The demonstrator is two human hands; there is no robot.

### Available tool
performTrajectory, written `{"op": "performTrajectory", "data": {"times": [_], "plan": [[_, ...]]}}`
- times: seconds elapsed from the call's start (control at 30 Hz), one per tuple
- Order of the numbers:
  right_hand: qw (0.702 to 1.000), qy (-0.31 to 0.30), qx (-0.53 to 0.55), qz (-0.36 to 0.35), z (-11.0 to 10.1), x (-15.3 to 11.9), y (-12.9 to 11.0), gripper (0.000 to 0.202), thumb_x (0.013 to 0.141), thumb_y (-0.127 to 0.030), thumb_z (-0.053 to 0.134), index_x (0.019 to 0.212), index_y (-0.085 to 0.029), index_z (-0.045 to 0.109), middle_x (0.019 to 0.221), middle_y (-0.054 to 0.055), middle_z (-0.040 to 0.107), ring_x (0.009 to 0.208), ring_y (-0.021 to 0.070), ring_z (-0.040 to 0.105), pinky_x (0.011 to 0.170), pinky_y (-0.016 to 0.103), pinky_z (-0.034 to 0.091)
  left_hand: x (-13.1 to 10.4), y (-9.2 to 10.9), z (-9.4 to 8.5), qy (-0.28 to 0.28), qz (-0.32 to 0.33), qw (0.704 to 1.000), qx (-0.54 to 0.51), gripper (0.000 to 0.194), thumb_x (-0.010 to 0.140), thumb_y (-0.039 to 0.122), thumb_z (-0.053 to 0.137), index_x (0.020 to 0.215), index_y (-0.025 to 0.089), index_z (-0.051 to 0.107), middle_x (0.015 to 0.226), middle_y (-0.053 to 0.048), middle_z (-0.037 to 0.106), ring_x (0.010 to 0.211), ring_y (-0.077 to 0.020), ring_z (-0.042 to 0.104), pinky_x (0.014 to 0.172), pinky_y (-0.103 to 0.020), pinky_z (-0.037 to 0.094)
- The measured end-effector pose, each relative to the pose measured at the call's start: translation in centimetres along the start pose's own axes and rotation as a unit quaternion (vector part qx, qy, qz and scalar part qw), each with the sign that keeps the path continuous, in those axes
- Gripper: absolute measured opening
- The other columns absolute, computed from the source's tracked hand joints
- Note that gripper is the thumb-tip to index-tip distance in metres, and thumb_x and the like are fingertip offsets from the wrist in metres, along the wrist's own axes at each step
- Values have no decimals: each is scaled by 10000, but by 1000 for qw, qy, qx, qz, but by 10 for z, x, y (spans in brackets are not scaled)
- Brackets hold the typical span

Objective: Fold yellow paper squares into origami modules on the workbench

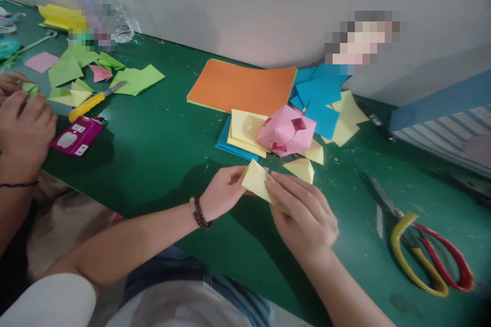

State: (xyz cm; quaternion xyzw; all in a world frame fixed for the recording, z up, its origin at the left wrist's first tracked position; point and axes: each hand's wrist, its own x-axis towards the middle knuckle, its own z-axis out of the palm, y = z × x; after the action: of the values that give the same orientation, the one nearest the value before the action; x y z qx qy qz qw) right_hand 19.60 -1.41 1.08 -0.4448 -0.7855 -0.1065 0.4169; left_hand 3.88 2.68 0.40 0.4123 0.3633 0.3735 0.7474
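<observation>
A folded piece of pale yellow paper [258,180] is held between both hands above the near edge of the green table. My left hand [226,189], a beaded bracelet at its wrist, grips the paper's left end. Over the right part lie the closed fingers of my right hand [305,212], and its thumb is hidden below. Just beyond the hands sits a pink folded-paper ball [287,130] with openings in its sides. Beside it are folded yellow sheets [245,130] on blue paper [226,144]. A small folded yellow piece [301,169] lies near my right fingertips.
Scissors [414,245] with yellow and red handles lie at right. Orange sheets [241,84] and blue pieces [318,92] lie near the wall. At left, a co-worker's hands [25,120] hold green paper beside a yellow utility knife [88,106] and a magenta device [79,135].
</observation>
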Motion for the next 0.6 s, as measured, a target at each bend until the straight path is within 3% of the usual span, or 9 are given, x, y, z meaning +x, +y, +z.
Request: {"op": "performTrajectory", "data": {"times": [0.23, 0.4, 0.5, 0.6], "plan": [[998, -34, -45, 7, -1, -3, 1, 410, 710, 8, 674, 1051, -217, 635, 1117, 101, 669, 1020, 233, 651, 828, 372, 571, -3, 3, -1, -38, 9, 997, -72, 372, 821, 474, 615, 938, 145, 741, 991, -131, 716, 1068, -295, 629, 896, -397, 529], [997, -52, -48, 18, -5, -4, 4, 402, 741, -12, 615, 1069, -244, 625, 1137, 94, 650, 1031, 237, 649, 832, 382, 565, -2, 0, -4, -54, 7, 995, -82, 437, 844, 522, 547, 965, 144, 729, 935, -109, 715, 1021, -275, 642, 866, -381, 528], [995, -70, -63, 15, -5, -4, 5, 407, 751, -22, 588, 1077, -264, 609, 1172, 91, 638, 1062, 246, 640, 833, 394, 564, -3, -2, -5, -39, 11, 999, -21, 496, 850, 590, 525, 941, 143, 720, 894, -95, 706, 937, -242, 651, 822, -347, 523], [994, -87, -70, 15, -3, -5, 5, 394, 757, -44, 585, 1077, -274, 596, 1197, 87, 632, 1083, 252, 631, 842, 405, 561, -4, 0, -4, 10, 3, 996, 88, 417, 785, 521, 656, 891, 121, 710, 848, -78, 695, 864, -215, 640, 786, -316, 503]]}}
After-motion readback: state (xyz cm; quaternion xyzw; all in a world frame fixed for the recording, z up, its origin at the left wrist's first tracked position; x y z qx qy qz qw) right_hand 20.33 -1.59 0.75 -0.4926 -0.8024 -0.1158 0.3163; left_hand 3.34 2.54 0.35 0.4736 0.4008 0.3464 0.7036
